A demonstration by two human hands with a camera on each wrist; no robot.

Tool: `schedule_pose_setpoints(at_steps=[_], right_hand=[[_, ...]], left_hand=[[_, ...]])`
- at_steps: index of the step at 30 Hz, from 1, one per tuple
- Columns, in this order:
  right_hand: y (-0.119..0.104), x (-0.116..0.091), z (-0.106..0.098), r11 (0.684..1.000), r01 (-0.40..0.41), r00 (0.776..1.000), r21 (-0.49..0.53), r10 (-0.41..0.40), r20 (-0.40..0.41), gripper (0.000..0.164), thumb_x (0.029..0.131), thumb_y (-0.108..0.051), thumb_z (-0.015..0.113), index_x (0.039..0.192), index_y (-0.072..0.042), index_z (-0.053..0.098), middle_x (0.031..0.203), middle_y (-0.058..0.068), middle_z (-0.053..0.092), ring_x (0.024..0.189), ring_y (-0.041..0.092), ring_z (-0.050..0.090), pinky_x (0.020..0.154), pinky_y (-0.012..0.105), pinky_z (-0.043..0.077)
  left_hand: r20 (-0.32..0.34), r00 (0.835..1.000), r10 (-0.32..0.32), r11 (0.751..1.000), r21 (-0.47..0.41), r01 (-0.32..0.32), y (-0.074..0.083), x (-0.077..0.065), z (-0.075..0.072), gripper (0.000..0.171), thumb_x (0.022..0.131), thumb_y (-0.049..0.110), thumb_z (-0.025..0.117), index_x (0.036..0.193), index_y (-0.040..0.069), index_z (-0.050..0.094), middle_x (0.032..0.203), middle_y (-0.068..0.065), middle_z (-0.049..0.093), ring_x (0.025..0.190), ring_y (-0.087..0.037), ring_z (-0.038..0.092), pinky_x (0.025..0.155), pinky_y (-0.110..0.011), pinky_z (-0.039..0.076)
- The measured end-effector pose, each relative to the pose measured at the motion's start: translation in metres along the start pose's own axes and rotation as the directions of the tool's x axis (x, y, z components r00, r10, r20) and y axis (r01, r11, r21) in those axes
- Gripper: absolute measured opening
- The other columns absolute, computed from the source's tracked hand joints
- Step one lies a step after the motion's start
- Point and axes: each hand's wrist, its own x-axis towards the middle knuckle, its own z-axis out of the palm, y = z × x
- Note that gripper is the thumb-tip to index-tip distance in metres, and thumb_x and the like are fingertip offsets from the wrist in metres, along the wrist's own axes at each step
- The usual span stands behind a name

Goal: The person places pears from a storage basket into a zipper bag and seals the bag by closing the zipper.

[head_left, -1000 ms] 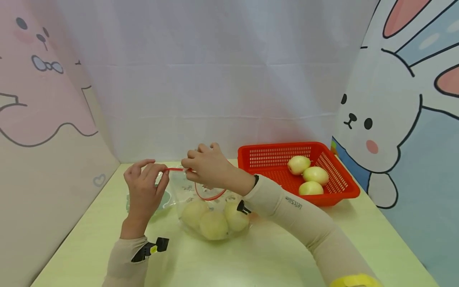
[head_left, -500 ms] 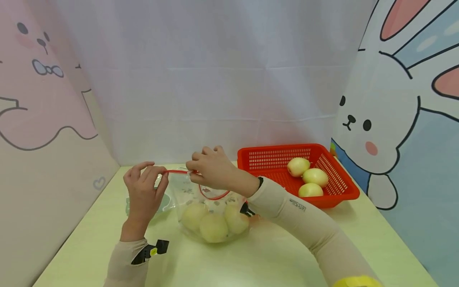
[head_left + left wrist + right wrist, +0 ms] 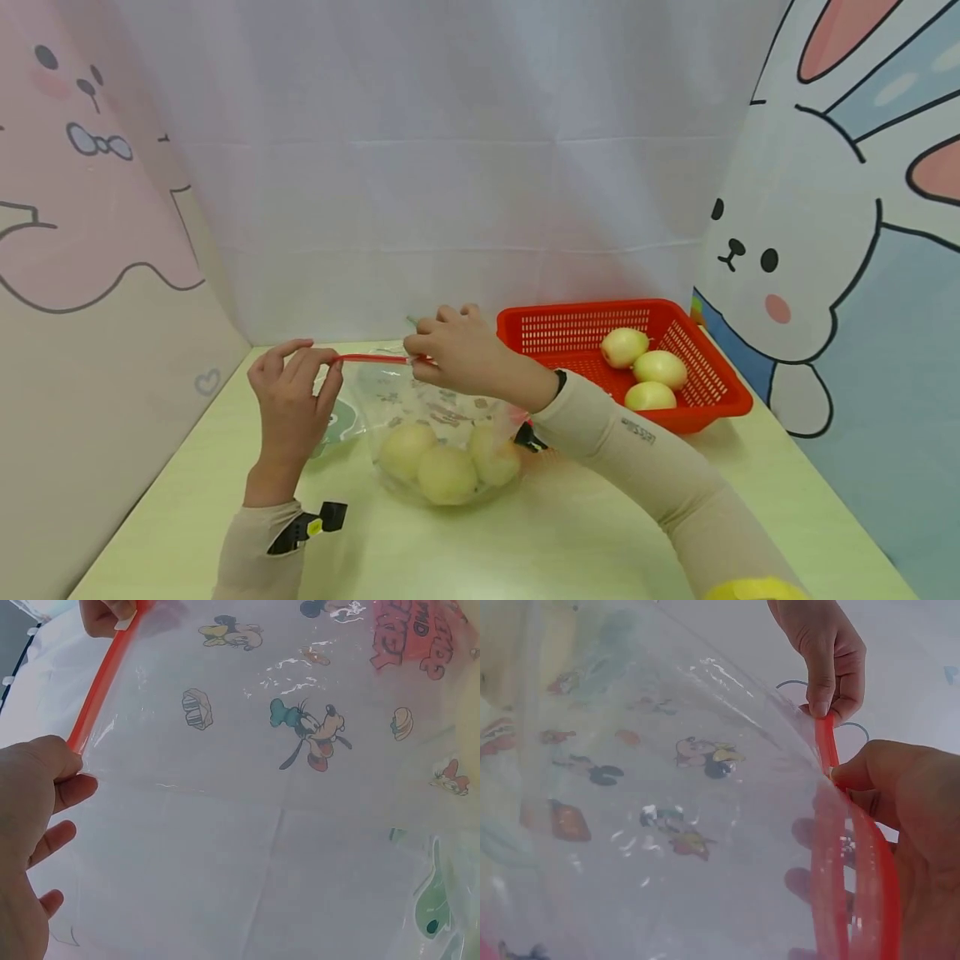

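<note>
A clear zip bag [image 3: 442, 404] printed with cartoon figures stands on the table, with several pale yellow round pieces of produce [image 3: 447, 475] in its bottom. Along its top runs a red zip strip [image 3: 372, 358]. My left hand [image 3: 288, 400] pinches the strip's left end between thumb and index finger, the other fingers spread apart. Farther right on the same strip, my right hand [image 3: 468, 358] pinches a small white slider [image 3: 126, 624]. Between the hands the strip is pulled straight. Past the right hand, in the right wrist view, the two red edges stand apart, with fingers behind the film.
At the right stands a red plastic basket [image 3: 585, 310] with 3 pale yellow round pieces of produce [image 3: 660, 368] in it. A flat clear plastic piece with green print [image 3: 341, 421] lies behind my left hand. A white curtain [image 3: 450, 167] closes off the back.
My right hand has slid right along the zip, so the straight red stretch between the hands is longer. The drooping red loop is out of sight. My left hand has shifted slightly left.
</note>
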Motion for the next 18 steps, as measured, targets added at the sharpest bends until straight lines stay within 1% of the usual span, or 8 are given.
schedule_pose_setpoints(at_steps=[4,7,10,13,18], right_hand=[[0.003,-0.006,0.0,1.0,-0.003,1.0,0.004,0.003,-0.002,0.015,0.098,-0.02,0.05,0.092,-0.022,0.063,0.08,-0.008,0.048,0.075,0.017,0.039,0.072,0.036,0.03],[0.004,-0.01,0.003,1.0,0.005,0.999,0.002,-0.005,-0.032,0.013,0.097,-0.019,0.051,0.092,-0.021,0.063,0.079,-0.007,0.047,0.074,0.017,0.039,0.07,0.035,0.028],[0.007,-0.015,0.006,1.0,0.012,0.996,-0.025,-0.014,-0.091,0.013,0.095,-0.018,0.053,0.092,-0.021,0.065,0.08,-0.006,0.05,0.073,0.018,0.041,0.069,0.036,0.031],[0.01,-0.019,0.008,0.999,0.008,0.99,-0.047,-0.015,-0.142,0.013,0.095,-0.018,0.054,0.093,-0.021,0.066,0.08,-0.005,0.05,0.073,0.018,0.041,0.07,0.037,0.034],[0.014,-0.027,0.012,0.998,0.002,0.983,-0.062,-0.013,-0.183,0.012,0.094,-0.016,0.054,0.09,-0.02,0.064,0.079,-0.005,0.049,0.072,0.019,0.04,0.07,0.038,0.035]], left_hand=[[-0.015,1.0,0.002,1.0,0.006,-0.002,-0.003,-0.002,-0.001,0.02,0.093,0.015,0.054,0.086,-0.001,0.063,0.077,-0.018,0.065,0.099,-0.045,0.056,0.081,-0.064,0.026],[-0.035,0.999,0.011,1.0,0.014,-0.01,-0.006,-0.004,-0.002,0.02,0.094,0.015,0.054,0.085,-0.001,0.063,0.077,-0.018,0.065,0.098,-0.046,0.056,0.08,-0.064,0.026],[-0.064,0.998,0.021,1.0,0.015,-0.02,-0.009,-0.005,-0.001,0.021,0.094,0.016,0.055,0.085,-0.001,0.064,0.076,-0.018,0.064,0.098,-0.046,0.056,0.079,-0.063,0.025],[-0.076,0.997,0.026,1.0,0.014,-0.025,-0.011,-0.005,0.001,0.021,0.094,0.016,0.055,0.085,-0.001,0.064,0.076,-0.017,0.064,0.098,-0.045,0.056,0.08,-0.064,0.025],[-0.069,0.997,0.028,0.999,0.026,-0.027,-0.013,-0.007,0.003,0.02,0.094,0.015,0.055,0.086,-0.002,0.063,0.078,-0.018,0.064,0.097,-0.045,0.056,0.081,-0.064,0.026]])
